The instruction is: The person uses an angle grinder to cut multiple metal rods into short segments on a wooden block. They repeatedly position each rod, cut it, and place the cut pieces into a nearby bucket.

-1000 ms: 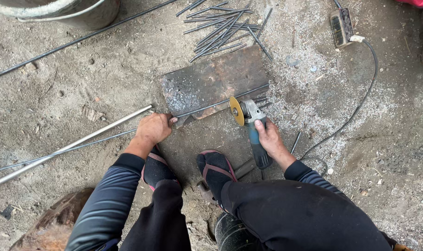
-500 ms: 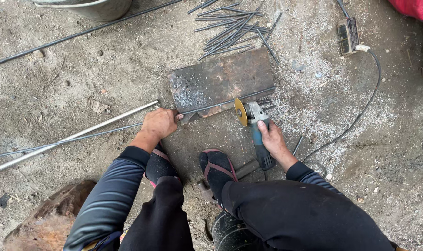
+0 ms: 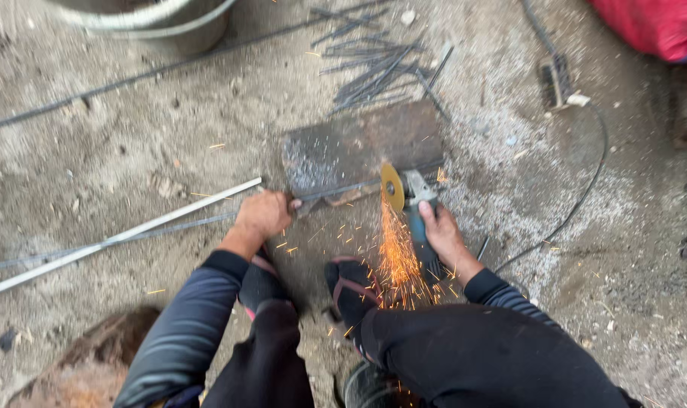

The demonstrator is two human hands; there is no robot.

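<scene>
My right hand [image 3: 443,236] grips a blue angle grinder [image 3: 415,200] whose yellow disc [image 3: 392,187] meets a thin steel rod [image 3: 336,190] lying across a rusty metal plate [image 3: 362,143]. Orange sparks [image 3: 395,257] spray back toward my sandalled feet [image 3: 351,291]. My left hand [image 3: 264,215] is closed on the rod at the plate's left edge, holding it down. The rod runs on to the left over the ground.
A pale metal bar [image 3: 124,236] lies diagonally at left. Several cut rod pieces [image 3: 377,68] are piled beyond the plate. The grinder's black cable [image 3: 585,193] loops right. A metal basin [image 3: 154,19] stands top left, red cloth [image 3: 653,26] top right. Dusty concrete ground.
The grinder disc has come down onto the rod and sparks now fly. The view has shifted slightly; both hands keep their holds.
</scene>
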